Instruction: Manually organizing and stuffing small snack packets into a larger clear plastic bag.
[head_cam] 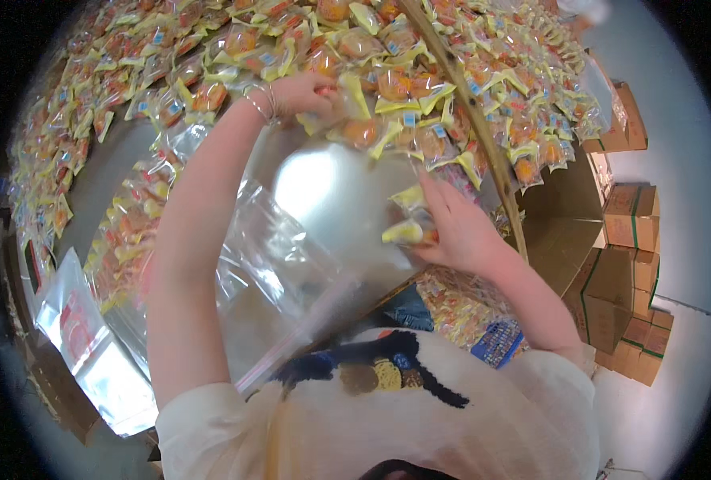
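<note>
My left hand (307, 99), with bracelets at the wrist, reaches to the near edge of a heap of clear wrapped food packets (394, 84) with yellow ends. Its fingers are curled and blurred against the packets there, so a firm hold cannot be told. Lower and to the right, my right hand (463, 231) grips wrapped packets (406, 231), their yellow ends sticking out to the left over a shiny metal tabletop (343, 204). Between my arms lies a clear plastic bag (277, 252) with a pink-striped edge.
A wooden strip (466, 102) crosses the heap. More packets sit in rows (133, 222) beyond my left forearm, near a printed clear bag (91, 342). An open cardboard box (559, 234) stands at right, with strapped cartons (631, 216) on the floor. Small packets (463, 300) lie below my right forearm.
</note>
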Demonstrator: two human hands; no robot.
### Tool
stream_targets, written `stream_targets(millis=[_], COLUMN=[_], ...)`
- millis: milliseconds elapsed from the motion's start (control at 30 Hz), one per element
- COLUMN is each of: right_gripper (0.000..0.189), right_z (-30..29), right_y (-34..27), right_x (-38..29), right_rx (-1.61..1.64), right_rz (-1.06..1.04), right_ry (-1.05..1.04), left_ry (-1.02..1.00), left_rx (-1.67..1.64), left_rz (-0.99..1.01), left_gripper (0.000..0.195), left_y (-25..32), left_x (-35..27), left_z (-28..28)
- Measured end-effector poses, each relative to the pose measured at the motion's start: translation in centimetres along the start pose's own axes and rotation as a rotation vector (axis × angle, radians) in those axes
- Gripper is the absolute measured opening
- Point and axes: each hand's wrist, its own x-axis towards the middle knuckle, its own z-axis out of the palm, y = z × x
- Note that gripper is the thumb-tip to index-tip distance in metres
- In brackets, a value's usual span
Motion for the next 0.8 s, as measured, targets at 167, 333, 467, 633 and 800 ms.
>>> stream_targets(millis=[167,333,467,633,800], right_gripper=[0.09,0.06,0.051,0.068,0.052], right_z=[2.7,-2.1,-4.7,2.3,-0.7], right_y=[3.9,2.1,0.6,3.4,0.3], right_x=[0.8,0.2,2.8,11.2,12.2], right_rx=[0.054,0.156,1.248,0.81,0.61], right_rz=[0.202,0.105,0.329,0.542,0.344], right_ry=[-0.134,-0.267,-0.241,-0.342,-0.739], left_ry=[0.066,0.13,0.215,0.248,0.387], left_rx=[0.604,0.334,0.495,0.243,0.131], left_rz=[0.46,0.35,0.278,0.221,0.029], left_gripper=[0.046,0.039,0.033,0.033,0.044], left_y=[-2.3,-2.0,-3.1,-5.4,-7.2], left_x=[3.5,-5.5,-10.0,-7.8,-8.2], left_z=[3.8,4.6,6.1,6.5,7.9])
